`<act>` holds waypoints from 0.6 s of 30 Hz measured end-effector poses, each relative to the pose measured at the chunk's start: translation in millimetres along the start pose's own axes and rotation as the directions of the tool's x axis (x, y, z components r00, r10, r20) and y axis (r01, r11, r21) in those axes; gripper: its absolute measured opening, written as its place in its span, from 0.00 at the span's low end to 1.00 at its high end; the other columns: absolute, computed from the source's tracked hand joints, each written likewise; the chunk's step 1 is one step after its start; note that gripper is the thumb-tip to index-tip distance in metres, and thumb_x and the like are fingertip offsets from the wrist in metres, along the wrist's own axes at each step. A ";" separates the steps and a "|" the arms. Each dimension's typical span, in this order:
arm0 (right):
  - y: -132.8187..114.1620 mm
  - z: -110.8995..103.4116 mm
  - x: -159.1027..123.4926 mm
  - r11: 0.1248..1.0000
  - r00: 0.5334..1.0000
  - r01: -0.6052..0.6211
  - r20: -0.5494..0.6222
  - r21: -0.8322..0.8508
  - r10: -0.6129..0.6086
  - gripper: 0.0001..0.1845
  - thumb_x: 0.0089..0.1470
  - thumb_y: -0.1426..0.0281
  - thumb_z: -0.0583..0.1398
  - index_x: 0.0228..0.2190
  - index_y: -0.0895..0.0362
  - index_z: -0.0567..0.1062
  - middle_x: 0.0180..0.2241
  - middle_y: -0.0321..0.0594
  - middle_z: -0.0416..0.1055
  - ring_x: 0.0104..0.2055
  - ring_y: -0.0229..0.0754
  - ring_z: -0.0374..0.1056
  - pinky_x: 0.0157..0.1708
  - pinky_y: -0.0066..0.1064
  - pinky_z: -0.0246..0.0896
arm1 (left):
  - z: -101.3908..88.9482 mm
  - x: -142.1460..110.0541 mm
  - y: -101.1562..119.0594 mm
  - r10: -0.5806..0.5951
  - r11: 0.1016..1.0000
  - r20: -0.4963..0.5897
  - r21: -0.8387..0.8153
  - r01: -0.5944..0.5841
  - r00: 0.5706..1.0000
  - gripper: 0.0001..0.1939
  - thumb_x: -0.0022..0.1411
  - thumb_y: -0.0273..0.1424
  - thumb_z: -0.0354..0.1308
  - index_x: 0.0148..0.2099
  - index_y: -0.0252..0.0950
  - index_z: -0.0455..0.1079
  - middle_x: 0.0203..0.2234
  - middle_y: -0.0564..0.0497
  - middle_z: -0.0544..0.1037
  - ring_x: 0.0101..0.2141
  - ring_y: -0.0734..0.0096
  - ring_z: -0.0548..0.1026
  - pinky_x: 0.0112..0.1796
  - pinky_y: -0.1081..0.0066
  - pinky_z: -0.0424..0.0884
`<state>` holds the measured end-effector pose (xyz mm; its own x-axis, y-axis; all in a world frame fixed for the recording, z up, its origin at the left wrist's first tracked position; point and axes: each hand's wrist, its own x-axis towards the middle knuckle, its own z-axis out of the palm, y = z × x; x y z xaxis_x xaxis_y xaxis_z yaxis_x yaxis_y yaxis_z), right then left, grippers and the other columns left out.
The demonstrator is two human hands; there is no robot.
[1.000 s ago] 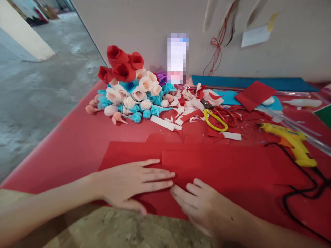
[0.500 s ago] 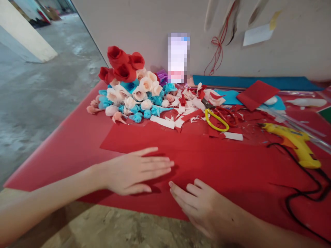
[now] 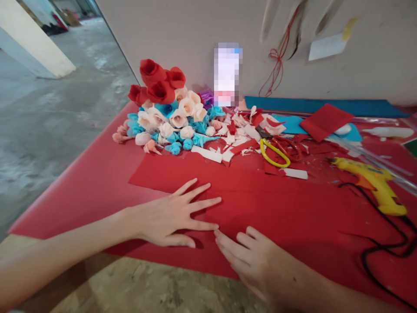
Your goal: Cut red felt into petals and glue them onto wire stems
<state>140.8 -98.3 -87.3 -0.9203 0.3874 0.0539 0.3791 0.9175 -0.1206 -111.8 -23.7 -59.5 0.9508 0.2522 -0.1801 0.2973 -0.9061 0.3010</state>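
Red crepe-like paper (image 3: 276, 208) lies flat in layers along the near part of the red-covered table (image 3: 84, 187). A longer red strip (image 3: 169, 171) shows its left end beyond my left hand (image 3: 182, 213). That hand is open, palm down, its spread fingertips resting on the red paper's left edge. Close by on the right, my right hand (image 3: 257, 261) has its fingers bent together at the near left corner of the same paper, appearing to pinch it; the thumb is hidden. The little fingertip of the left hand nearly meets the right fingertips.
Paper flowers (image 3: 176, 117) in red, cream and blue are heaped at the back left. Scraps (image 3: 234, 134) and yellow-handled scissors (image 3: 275, 152) lie beside them. A yellow glue gun (image 3: 374, 182) with a black cord (image 3: 368, 252) is at right. A blurred phone (image 3: 227, 74) leans on the wall.
The long red strip has shifted away from me, toward the scraps. My left hand moved slightly forward and spread its fingers. My right hand stayed nearly in place.
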 end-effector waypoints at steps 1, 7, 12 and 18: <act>0.2 0.2 -0.2 1.000 1.000 -0.003 -0.001 0.003 0.003 0.22 0.56 0.68 0.47 0.51 0.64 0.63 0.56 0.44 0.57 0.35 0.43 0.59 0.37 0.38 0.51 | -0.3 -0.5 0.4 0.010 1.000 0.004 0.002 -0.010 1.000 0.29 0.59 0.45 0.47 0.61 0.49 0.48 0.62 0.47 0.42 0.60 0.43 0.37 0.52 0.37 0.37; 0.1 1.8 -1.0 0.999 1.000 -0.017 0.005 0.030 0.017 0.23 0.54 0.69 0.48 0.51 0.64 0.62 0.56 0.44 0.57 0.37 0.43 0.60 0.39 0.38 0.52 | 9.8 -10.2 -4.7 -0.213 0.974 -0.148 0.046 0.222 0.966 0.30 0.63 0.40 0.42 0.64 0.36 0.40 0.62 0.44 0.44 0.61 0.54 0.39 0.57 0.49 0.39; -1.0 1.0 -0.5 0.999 1.000 -0.023 0.008 0.027 0.023 0.25 0.53 0.68 0.51 0.51 0.64 0.62 0.56 0.44 0.57 0.37 0.42 0.61 0.38 0.36 0.53 | 20.0 -16.8 -10.8 -0.312 0.943 -0.220 0.050 0.330 0.924 0.27 0.63 0.37 0.43 0.62 0.35 0.45 0.61 0.44 0.50 0.60 0.56 0.45 0.57 0.53 0.46; 1.1 -3.6 -0.3 0.999 0.999 -0.004 -0.037 0.043 0.006 0.21 0.54 0.71 0.49 0.49 0.64 0.64 0.53 0.41 0.62 0.34 0.39 0.62 0.35 0.33 0.55 | 13.2 -15.7 2.0 -0.302 0.949 -0.187 0.035 0.314 0.935 0.24 0.62 0.37 0.45 0.60 0.37 0.53 0.59 0.46 0.55 0.57 0.55 0.51 0.55 0.53 0.50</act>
<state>141.8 -97.1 -83.9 -0.9139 0.3960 0.0898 0.3786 0.9110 -0.1637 -127.3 -33.9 -68.4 0.8151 0.5731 -0.0842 0.5774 -0.7925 0.1964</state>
